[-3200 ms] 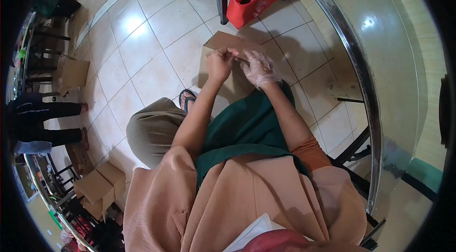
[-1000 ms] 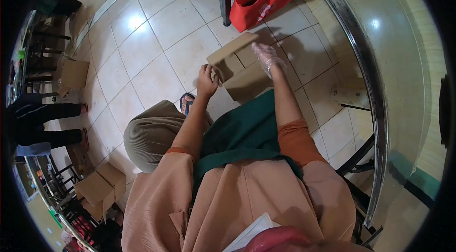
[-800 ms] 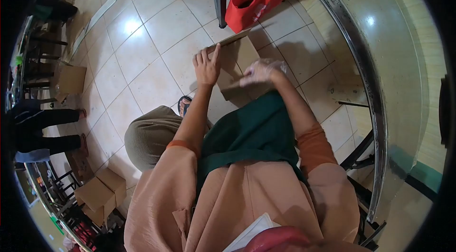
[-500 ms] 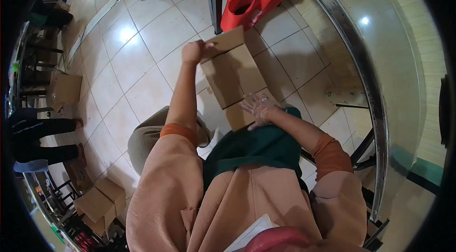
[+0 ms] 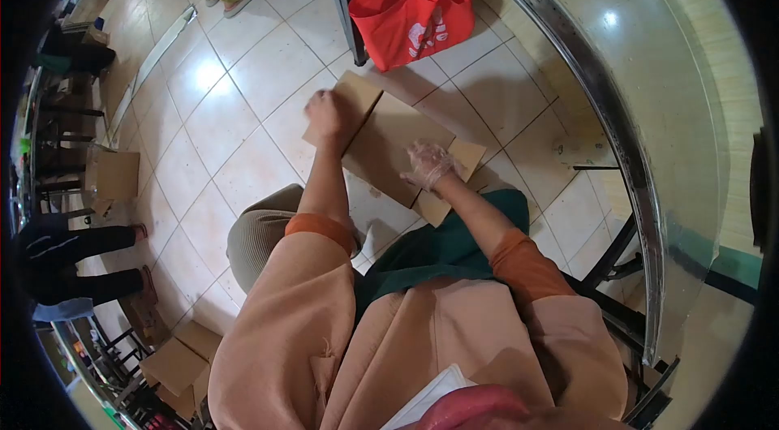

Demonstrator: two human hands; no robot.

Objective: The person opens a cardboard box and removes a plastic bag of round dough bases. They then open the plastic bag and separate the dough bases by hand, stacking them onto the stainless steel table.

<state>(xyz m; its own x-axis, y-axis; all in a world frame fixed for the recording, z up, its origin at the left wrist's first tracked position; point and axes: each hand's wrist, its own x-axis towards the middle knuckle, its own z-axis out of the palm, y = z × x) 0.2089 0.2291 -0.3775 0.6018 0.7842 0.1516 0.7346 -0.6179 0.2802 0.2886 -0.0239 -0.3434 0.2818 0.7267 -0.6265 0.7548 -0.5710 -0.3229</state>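
Cardboard box (image 5: 402, 126) mid-frame on a pale tiled floor (image 5: 251, 156).
The gloved right hand (image 5: 430, 164) lies loosely spread on it; the left hand (image 5: 326, 115) is at its left flap (image 5: 359, 93), grip too blurred to tell; red bag (image 5: 418, 12), upper centre.

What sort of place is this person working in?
Perhaps a shop or small packing workroom, though I can't tell which: a cardboard box lies beneath the gloved right hand, more cartons show at the picture's left, and the floor is tiled.
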